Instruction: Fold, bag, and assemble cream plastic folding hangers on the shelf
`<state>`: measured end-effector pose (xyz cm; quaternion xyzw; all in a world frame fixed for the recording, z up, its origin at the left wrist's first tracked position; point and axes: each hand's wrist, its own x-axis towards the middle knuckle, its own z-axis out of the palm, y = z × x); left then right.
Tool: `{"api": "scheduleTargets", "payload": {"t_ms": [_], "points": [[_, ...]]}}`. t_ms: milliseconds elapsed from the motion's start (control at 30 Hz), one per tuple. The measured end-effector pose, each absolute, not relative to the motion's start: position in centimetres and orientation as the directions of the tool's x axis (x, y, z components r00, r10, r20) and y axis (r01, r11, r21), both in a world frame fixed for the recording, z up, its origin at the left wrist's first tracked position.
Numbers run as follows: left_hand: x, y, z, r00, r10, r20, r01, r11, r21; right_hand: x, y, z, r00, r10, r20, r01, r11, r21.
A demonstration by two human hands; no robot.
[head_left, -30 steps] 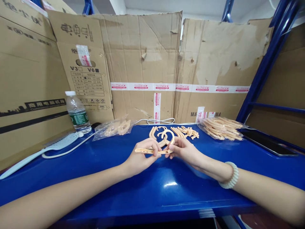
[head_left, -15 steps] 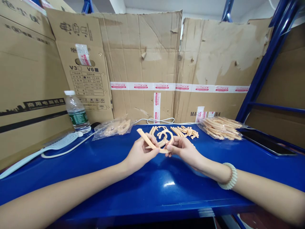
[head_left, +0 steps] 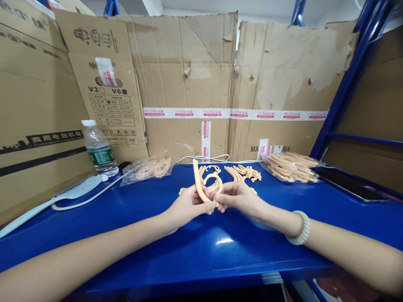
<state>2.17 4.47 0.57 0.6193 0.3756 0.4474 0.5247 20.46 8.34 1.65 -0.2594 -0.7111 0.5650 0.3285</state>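
Note:
My left hand [head_left: 186, 206] is closed around a beige plastic hanger arm [head_left: 197, 176], whose long end points up. Facing it, my right hand [head_left: 238, 196] pinches a curved beige hanger hook [head_left: 221, 183] between thumb and fingers. The lower ends of the two pieces meet between my fingertips; whether they are joined I cannot tell. Behind my hands lie a row of loose hanger arms [head_left: 232, 173], a pile of small beige hooks [head_left: 251, 172] and another hook-shaped piece [head_left: 213, 168], partly hidden by what I hold.
A clear bag of beige parts [head_left: 151, 168] lies at back left, a fuller bag of hanger arms [head_left: 291, 167] at back right. A water bottle [head_left: 100, 153], a pale blue hairbrush [head_left: 78, 188], a white cable [head_left: 85, 205] and a dark phone [head_left: 351, 186] rest on the blue tabletop [head_left: 189, 256]. Cardboard stands behind.
The hanger arm has turned from a leftward slant to nearly upright. Its lower end has come to the hook's end, and my hands are slightly closer together.

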Motion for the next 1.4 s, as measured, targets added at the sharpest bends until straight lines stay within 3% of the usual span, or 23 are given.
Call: {"api": "scheduleTargets", "payload": {"t_ms": [67, 133, 233, 333, 400, 633, 767, 867, 967, 1100, 1400], "points": [[2.1, 4.5, 0.6, 0.310, 0.942, 0.126, -0.044, -0.118, 0.992, 21.6, 9.9, 2.5, -0.690, 0.698, 0.194, 0.087, 0.346, -0.934], [1.9, 4.6, 0.6, 0.286, 0.953, 0.098, -0.097, -0.073, 0.993, 23.2, 11.9, 3.4, -0.652, 0.696, 0.300, 0.204, 0.542, -0.815], [1.7, 4.9, 0.6, 0.273, 0.960, 0.069, -0.195, -0.015, 0.981, 25.6, 14.8, 4.3, -0.655, 0.618, 0.435, 0.451, 0.782, -0.431], [1.6, 5.1, 0.7, 0.272, 0.961, 0.046, -0.242, 0.022, 0.970, 27.0, 16.5, 4.2, -0.763, 0.515, 0.392, 0.521, 0.848, -0.100], [1.6, 5.2, 0.8, 0.261, 0.965, 0.030, -0.250, 0.038, 0.968, 27.1, 17.0, 3.8, -0.800, 0.494, 0.341, 0.505, 0.861, -0.062], [1.7, 5.2, 0.8, 0.238, 0.971, 0.001, -0.266, 0.064, 0.962, 26.2, 17.4, 2.8, -0.773, 0.506, 0.382, 0.473, 0.862, -0.183], [1.6, 5.2, 0.7, 0.252, 0.968, 0.008, -0.271, 0.062, 0.961, 26.4, 17.3, 2.6, -0.650, 0.591, 0.478, 0.499, 0.806, -0.317], [1.6, 5.1, 0.8, 0.241, 0.971, 0.006, -0.280, 0.064, 0.958, 26.1, 16.5, 2.9, -0.475, 0.710, 0.521, 0.406, 0.701, -0.586], [1.7, 5.1, 0.8, 0.235, 0.972, 0.011, -0.262, 0.052, 0.964, 25.1, 14.6, 3.7, -0.343, 0.806, 0.482, 0.123, 0.547, -0.828], [1.7, 5.3, 0.4, 0.253, 0.966, 0.054, -0.230, 0.006, 0.973, 23.4, 11.8, 4.2, -0.343, 0.843, 0.414, -0.057, 0.421, -0.905], [1.8, 5.3, 0.2, 0.283, 0.954, 0.100, -0.245, -0.029, 0.969, 21.9, 10.2, 2.5, -0.343, 0.923, 0.174, -0.170, 0.121, -0.978]]}}
